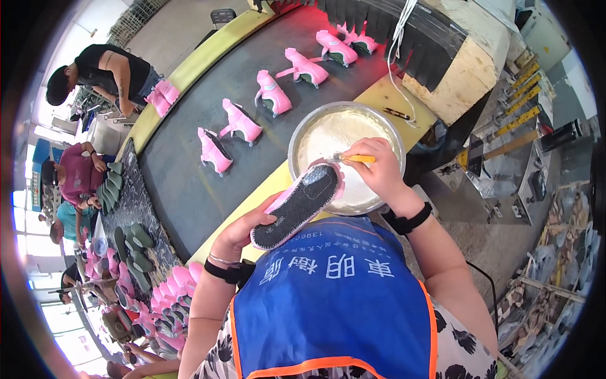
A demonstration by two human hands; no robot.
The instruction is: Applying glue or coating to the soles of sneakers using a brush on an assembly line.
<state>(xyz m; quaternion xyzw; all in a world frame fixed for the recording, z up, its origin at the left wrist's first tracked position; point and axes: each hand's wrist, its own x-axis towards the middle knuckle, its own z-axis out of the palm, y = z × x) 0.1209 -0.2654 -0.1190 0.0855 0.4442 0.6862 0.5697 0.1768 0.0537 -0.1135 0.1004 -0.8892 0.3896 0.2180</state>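
My left hand [241, 232] grips a pink shoe upper [295, 211] by its heel end, with the dark stitched bottom turned up toward me. A glossy wet patch shows on the toe end of that bottom. In my right hand [382, 169] is a small brush [360, 158] with a yellow handle; its head is at the edge of the shoe's toe. Both hands are over or beside a round metal basin [400, 142] with a cream-coloured paste or liquid inside.
A dark conveyor belt [183, 148] carries several pink shoes [273, 93] toward a red-lit machine opening [404, 47]. Pink uppers [180, 281] and green soles [136, 239] lie at the left. Co-workers [120, 69] stand across the belt. A hammer [536, 142] is at the right.
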